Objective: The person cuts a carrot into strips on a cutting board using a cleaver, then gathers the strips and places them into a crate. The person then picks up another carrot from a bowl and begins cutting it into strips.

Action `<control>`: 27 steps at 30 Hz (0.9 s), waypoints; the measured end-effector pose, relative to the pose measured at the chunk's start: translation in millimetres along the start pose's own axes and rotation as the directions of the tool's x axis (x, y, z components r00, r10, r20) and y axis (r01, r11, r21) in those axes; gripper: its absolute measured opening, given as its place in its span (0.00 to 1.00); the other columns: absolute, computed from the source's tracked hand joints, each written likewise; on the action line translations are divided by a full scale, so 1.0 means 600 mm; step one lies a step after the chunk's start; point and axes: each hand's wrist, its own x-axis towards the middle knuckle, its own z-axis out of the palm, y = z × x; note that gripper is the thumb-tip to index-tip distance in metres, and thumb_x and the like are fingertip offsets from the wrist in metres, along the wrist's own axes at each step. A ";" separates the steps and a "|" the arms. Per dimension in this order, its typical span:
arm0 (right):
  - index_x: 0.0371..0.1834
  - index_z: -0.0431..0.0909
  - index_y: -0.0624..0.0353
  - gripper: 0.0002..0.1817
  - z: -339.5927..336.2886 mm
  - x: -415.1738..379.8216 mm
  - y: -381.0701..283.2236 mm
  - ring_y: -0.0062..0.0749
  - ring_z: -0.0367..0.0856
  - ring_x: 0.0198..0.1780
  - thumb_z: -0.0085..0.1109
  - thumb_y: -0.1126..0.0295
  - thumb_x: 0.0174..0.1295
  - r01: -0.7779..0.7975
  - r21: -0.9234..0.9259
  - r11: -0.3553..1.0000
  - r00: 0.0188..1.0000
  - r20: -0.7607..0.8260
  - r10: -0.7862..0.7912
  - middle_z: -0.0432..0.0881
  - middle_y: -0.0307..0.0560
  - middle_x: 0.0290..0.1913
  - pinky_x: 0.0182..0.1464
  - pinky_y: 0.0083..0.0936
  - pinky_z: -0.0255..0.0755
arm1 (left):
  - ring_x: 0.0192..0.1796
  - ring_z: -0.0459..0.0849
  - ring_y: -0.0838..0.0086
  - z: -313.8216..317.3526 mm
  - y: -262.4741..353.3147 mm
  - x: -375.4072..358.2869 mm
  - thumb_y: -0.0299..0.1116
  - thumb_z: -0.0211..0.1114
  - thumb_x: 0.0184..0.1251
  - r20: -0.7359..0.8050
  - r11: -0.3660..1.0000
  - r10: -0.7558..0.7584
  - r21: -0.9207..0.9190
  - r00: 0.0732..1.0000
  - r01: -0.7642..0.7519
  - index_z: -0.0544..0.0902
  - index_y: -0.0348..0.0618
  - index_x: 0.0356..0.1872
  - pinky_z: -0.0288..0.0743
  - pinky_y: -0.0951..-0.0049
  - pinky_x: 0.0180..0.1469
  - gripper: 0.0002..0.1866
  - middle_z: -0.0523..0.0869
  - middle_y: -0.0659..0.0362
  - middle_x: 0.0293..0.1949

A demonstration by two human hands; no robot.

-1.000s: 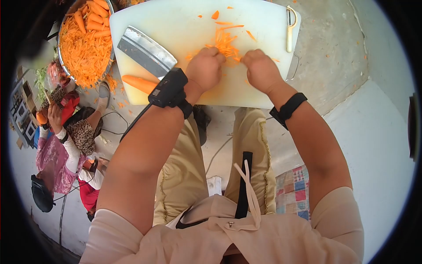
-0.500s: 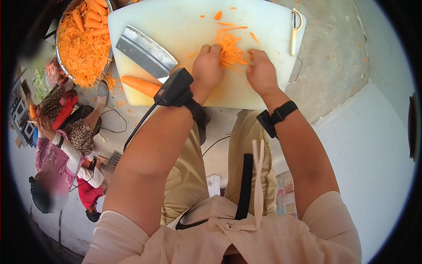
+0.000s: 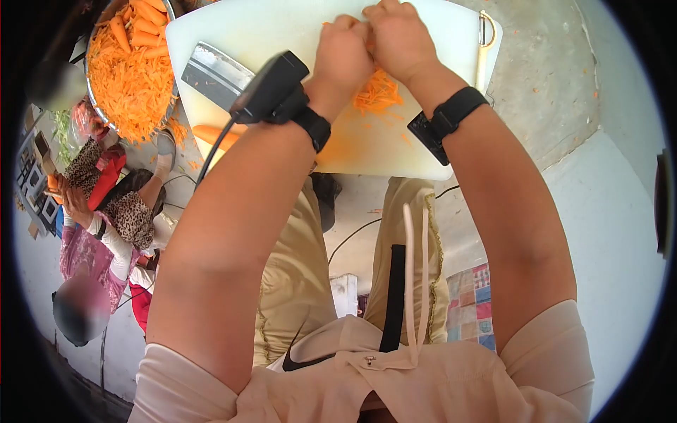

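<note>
My left hand [image 3: 343, 56] and my right hand [image 3: 399, 37] meet near the far edge of the white cutting board [image 3: 247, 25]. Both have curled fingers, with bits of orange showing at the left fingertips and between the hands. A small pile of carrot shreds [image 3: 378, 93] lies on the board just below them. To the left rests a cleaver [image 3: 215, 74] with a broad metal blade, its near end hidden behind the device on my left wrist. A whole carrot [image 3: 215, 135] lies below the cleaver, partly covered by my left forearm.
A large metal bowl [image 3: 90, 84] of shredded carrot [image 3: 134, 77] and whole peeled carrots [image 3: 144, 25] stands left of the board. A peeler [image 3: 484, 56] lies at the board's right edge. Other people sit at the left, one hand [image 3: 74, 201] near a carrot. A cable crosses the floor.
Both hands have moved away from me toward the board's far edge and come together. The shred pile that was between them now lies nearer me than the hands.
</note>
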 end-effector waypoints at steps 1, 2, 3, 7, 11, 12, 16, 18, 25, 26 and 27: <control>0.33 0.76 0.57 0.09 0.009 -0.008 0.001 0.40 0.72 0.46 0.58 0.72 0.47 0.000 0.000 1.000 1.000 0.001 0.000 0.74 0.46 0.41 0.46 0.32 0.72 | 0.41 0.76 0.55 0.001 0.005 -0.009 0.20 0.60 0.45 0.000 1.000 -0.001 -0.001 1.000 0.001 0.80 0.41 0.32 0.72 0.63 0.45 0.10 0.79 0.51 0.37; 0.32 0.76 0.57 0.08 0.019 -0.020 0.001 0.40 0.72 0.45 0.57 0.72 0.46 0.060 0.005 0.998 0.998 -0.001 -0.060 0.74 0.45 0.40 0.45 0.32 0.72 | 0.40 0.76 0.55 0.001 0.011 -0.023 0.20 0.60 0.45 0.052 1.000 -0.016 0.006 0.999 0.016 0.79 0.40 0.28 0.73 0.63 0.44 0.07 0.79 0.51 0.34; 0.31 0.76 0.57 0.08 0.028 -0.035 0.002 0.40 0.72 0.45 0.57 0.73 0.46 0.121 0.009 0.993 0.993 -0.003 -0.120 0.75 0.44 0.39 0.44 0.32 0.71 | 0.39 0.77 0.55 0.001 0.015 -0.039 0.20 0.61 0.45 0.103 0.999 -0.032 0.013 0.994 0.030 0.78 0.40 0.24 0.73 0.63 0.43 0.04 0.79 0.51 0.32; 0.33 0.75 0.57 0.09 0.029 -0.110 0.011 0.41 0.72 0.44 0.53 0.76 0.46 0.182 0.171 0.968 0.982 0.017 -0.187 0.75 0.45 0.37 0.46 0.32 0.70 | 0.44 0.75 0.56 -0.022 0.023 -0.102 0.18 0.57 0.46 0.106 0.981 0.087 -0.182 0.991 -0.066 0.81 0.42 0.36 0.71 0.63 0.48 0.14 0.79 0.53 0.39; 0.41 0.76 0.58 0.16 -0.009 -0.143 0.042 0.43 0.71 0.44 0.51 0.79 0.46 0.135 0.131 0.982 0.983 -0.146 -0.115 0.75 0.47 0.39 0.49 0.33 0.69 | 0.47 0.73 0.56 -0.054 0.013 -0.128 0.16 0.55 0.45 -0.047 0.998 0.065 -0.025 0.997 -0.066 0.79 0.45 0.46 0.70 0.63 0.51 0.22 0.75 0.53 0.47; 0.46 0.74 0.58 0.20 -0.014 -0.151 0.056 0.44 0.71 0.45 0.51 0.79 0.45 -0.004 0.097 0.995 0.993 -0.113 0.015 0.74 0.48 0.41 0.50 0.34 0.68 | 0.48 0.73 0.55 -0.057 0.009 -0.133 0.16 0.54 0.45 -0.068 0.994 -0.084 0.059 0.994 0.088 0.78 0.45 0.48 0.70 0.62 0.52 0.24 0.73 0.52 0.49; 0.56 0.69 0.58 0.29 -0.001 -0.169 0.082 0.46 0.69 0.47 0.51 0.80 0.44 -0.324 -0.022 0.946 0.945 -0.039 0.323 0.71 0.51 0.46 0.52 0.34 0.67 | 0.49 0.73 0.56 -0.047 0.004 -0.144 0.14 0.53 0.44 0.000 0.905 -0.410 0.124 0.912 0.406 0.75 0.45 0.51 0.70 0.64 0.51 0.28 0.69 0.51 0.51; 0.56 0.68 0.59 0.29 0.014 -0.168 0.073 0.46 0.69 0.48 0.51 0.81 0.45 -0.285 -0.004 0.958 0.958 -0.020 0.285 0.71 0.51 0.47 0.53 0.34 0.67 | 0.49 0.73 0.57 -0.032 0.010 -0.147 0.14 0.53 0.45 0.019 0.912 -0.407 0.055 0.913 0.406 0.76 0.45 0.50 0.71 0.65 0.50 0.27 0.70 0.50 0.50; 0.56 0.68 0.59 0.27 0.036 -0.172 -0.014 0.45 0.69 0.51 0.51 0.81 0.46 -0.127 0.207 0.970 0.985 0.144 0.099 0.70 0.50 0.48 0.52 0.34 0.69 | 0.47 0.76 0.59 0.011 0.037 -0.157 0.14 0.54 0.44 0.107 0.890 -0.383 -0.222 0.918 0.397 0.77 0.43 0.47 0.74 0.67 0.47 0.25 0.74 0.50 0.45; 0.55 0.68 0.60 0.27 0.027 -0.174 -0.011 0.45 0.70 0.51 0.52 0.81 0.46 -0.116 0.205 0.972 0.987 0.130 0.090 0.70 0.50 0.48 0.51 0.35 0.70 | 0.47 0.76 0.59 0.006 0.035 -0.160 0.14 0.54 0.44 0.107 0.890 -0.384 -0.221 0.917 0.399 0.77 0.43 0.47 0.74 0.67 0.47 0.25 0.74 0.50 0.45; 0.55 0.68 0.60 0.27 0.021 -0.178 -0.003 0.45 0.70 0.51 0.52 0.81 0.46 -0.115 0.206 0.972 0.988 0.129 0.090 0.70 0.50 0.48 0.51 0.35 0.70 | 0.48 0.76 0.59 -0.010 0.034 -0.160 0.14 0.55 0.44 0.056 0.925 -0.354 -0.125 0.934 0.358 0.77 0.43 0.49 0.74 0.67 0.47 0.25 0.74 0.50 0.46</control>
